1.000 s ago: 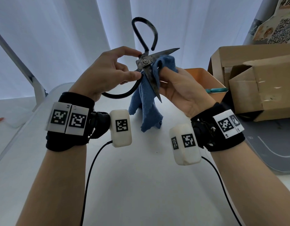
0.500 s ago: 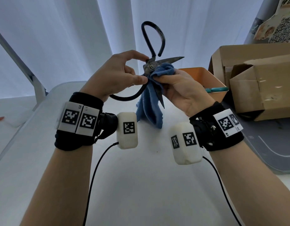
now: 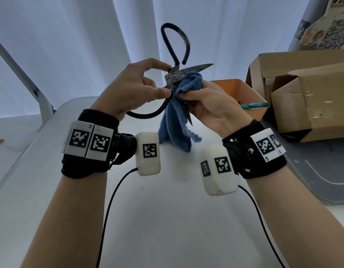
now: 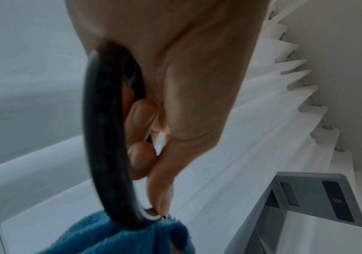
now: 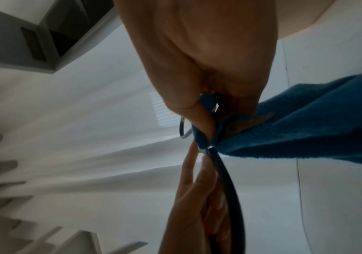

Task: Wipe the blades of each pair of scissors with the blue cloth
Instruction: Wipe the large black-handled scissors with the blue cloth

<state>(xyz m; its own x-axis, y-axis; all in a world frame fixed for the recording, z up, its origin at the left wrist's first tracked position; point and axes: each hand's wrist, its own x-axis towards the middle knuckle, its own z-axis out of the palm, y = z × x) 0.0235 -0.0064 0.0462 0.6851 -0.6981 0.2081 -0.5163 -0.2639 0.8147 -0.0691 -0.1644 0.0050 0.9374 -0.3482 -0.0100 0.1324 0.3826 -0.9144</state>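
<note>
Gripping with both hands, you hold the work up above the white table. Your left hand pinches the black scissors at the pivot, thumb and forefinger curled on the metal, one loop handle standing up, the other curving under your palm. Your right hand pinches the blue cloth round the lower blade, close against the pivot. That blade's long axis runs down and toward you, tip poking out below the cloth, so the wipe likely slides from pivot to tip. Upper blade points right, bare.
</note>
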